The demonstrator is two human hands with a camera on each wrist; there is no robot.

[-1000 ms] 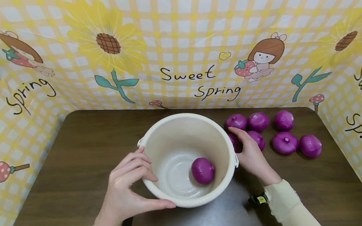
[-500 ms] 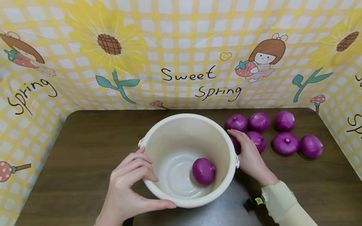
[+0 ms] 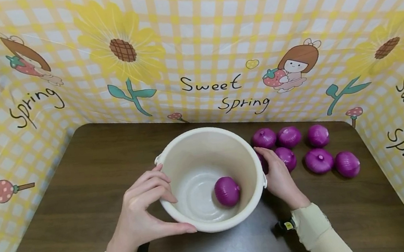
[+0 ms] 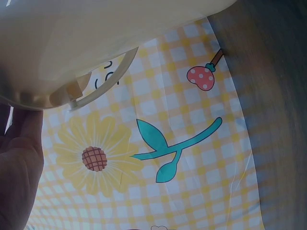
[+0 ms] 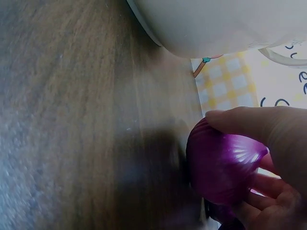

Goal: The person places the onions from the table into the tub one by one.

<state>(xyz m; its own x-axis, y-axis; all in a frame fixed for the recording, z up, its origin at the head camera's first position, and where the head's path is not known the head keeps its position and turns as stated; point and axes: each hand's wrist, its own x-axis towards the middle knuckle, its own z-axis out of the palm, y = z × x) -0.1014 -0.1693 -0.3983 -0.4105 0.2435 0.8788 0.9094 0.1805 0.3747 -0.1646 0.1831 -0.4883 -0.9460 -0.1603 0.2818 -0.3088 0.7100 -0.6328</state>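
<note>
A cream bucket [image 3: 203, 132] stands on the table in the head view, one purple onion [image 3: 227, 192] lying on its floor. My left hand [image 3: 140, 209] holds the bucket's left rim, fingers over the edge and thumb along the front. To the bucket's right, my right hand [image 3: 280, 177] grips a second purple onion [image 5: 220, 163]; the right wrist view shows thumb on one side and fingers on the other. In the head view that hand mostly hides this onion. The left wrist view shows the bucket's outside [image 4: 96, 33] and part of its handle [image 4: 108, 86].
Several more purple onions [image 3: 318, 161] lie on the dark wooden table [image 3: 61, 208], right of the bucket and behind the right hand. A yellow checked cloth [image 3: 196, 35] with printed flowers rises along the table's back and sides.
My right hand has shifted slightly left and toward me, its fingers drawing in around the onion beside the bucket. The left hand and the bucket stay put.
</note>
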